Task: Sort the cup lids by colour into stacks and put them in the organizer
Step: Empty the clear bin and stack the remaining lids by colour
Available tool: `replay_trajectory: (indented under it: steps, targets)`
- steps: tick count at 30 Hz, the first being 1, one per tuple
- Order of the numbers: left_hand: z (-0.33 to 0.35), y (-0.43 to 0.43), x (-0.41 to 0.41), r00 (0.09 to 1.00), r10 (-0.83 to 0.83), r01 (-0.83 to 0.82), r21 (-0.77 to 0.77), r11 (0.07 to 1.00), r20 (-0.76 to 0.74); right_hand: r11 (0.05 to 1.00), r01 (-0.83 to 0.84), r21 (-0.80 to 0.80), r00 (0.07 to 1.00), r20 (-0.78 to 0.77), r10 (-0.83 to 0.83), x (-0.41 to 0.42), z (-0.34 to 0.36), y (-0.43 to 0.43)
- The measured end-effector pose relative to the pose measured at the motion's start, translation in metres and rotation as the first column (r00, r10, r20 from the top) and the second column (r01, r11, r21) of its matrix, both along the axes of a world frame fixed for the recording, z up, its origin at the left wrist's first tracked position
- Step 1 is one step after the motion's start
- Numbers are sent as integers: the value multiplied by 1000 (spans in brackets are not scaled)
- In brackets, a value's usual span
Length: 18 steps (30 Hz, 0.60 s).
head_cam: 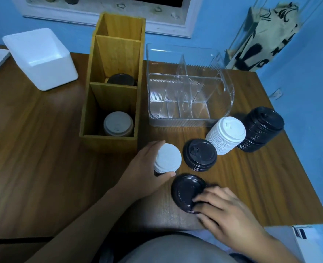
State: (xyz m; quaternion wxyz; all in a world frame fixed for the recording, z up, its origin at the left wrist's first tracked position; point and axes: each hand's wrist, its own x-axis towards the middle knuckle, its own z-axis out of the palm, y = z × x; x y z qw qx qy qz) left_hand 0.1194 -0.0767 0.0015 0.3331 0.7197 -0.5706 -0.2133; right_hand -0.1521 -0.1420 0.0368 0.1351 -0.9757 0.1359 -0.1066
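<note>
At lower centre of the frame, the left hand [147, 168] held a short white lid stack [167, 158] in a curled grip while the right hand [228, 212] pinched a loose black lid [187, 191], whose thin rim might slip and knock the short black lid stack [200, 155] just above.

Blue painted walls [223, 25] run from 9 to 3 o'clock. A white-framed window [107, 18] sits at 12 o'clock, its pane dark. A brown wood-grain table [33, 149] fills the middle, and a beige cloth with black print [265, 38] hangs at 2 o'clock. The light is dim and bluish.
</note>
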Motion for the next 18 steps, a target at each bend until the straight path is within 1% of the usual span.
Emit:
replay_trajectory:
  steps: [1, 2, 3, 4, 5, 6, 7, 8, 9, 11, 13, 16, 17, 18]
  targets:
    - [0, 0, 0, 1000, -3, 3, 4, 1000, 2, 997, 58, 58, 996, 58, -61, 0, 2, 1]
    - [0, 0, 0, 1000, -4, 4, 5, 1000, 1, 970, 157, 183, 975, 127, -182, 1, 5, 3]
    - [0, 0, 1, 1000, -3, 3, 6, 1000, 1, 894, 263, 364, 923, 174, -343, 0, 9, 6]
    - [0, 0, 1, 1000, 0, 0, 9, 1000, 4, 760, 340, 553, 841, 183, -509, -1, 12, 9]
    - [0, 0, 1, 1000, 3, -3, 12, 1000, 9, 601, 364, 712, 757, 149, -636, -2, 14, 13]
    - [1, 0, 1, 1000, 4, -4, 12, 1000, 11, 463, 341, 818, 694, 113, -711, -4, 15, 14]
    - [1, -1, 1, 1000, 2, -2, 11, 1000, 9, 360, 317, 877, 646, 79, -759, -7, 14, 15]
    - [1, -1, 0, 1000, -4, 4, 12, 1000, 7, 280, 305, 910, 613, 37, -789, -10, 14, 16]
    - [2, -1, 0, 1000, -9, 9, 15, 1000, 6, 218, 310, 925, 597, -11, -802, -13, 15, 16]
    - [2, -2, 0, 1000, -16, 16, 14, 1000, 10, 157, 366, 917, 607, -107, -788, -18, 14, 17]
    - [2, -2, 0, 1000, -15, 14, 20, 1000, 17, 150, 451, 880, 656, -213, -724, -23, 12, 19]
    - [3, -2, -1, 1000, -16, 16, 14, 1000, 18, 177, 566, 805, 707, -365, -605, -25, 11, 25]
    - [3, -2, -1, 1000, -16, 16, 13, 1000, 19, 207, 587, 783, 720, -387, -576, -25, 12, 26]
    - [3, -2, -2, 1000, -15, 15, 14, 1000, 20, 281, 595, 753, 739, -377, -558, -26, 13, 26]
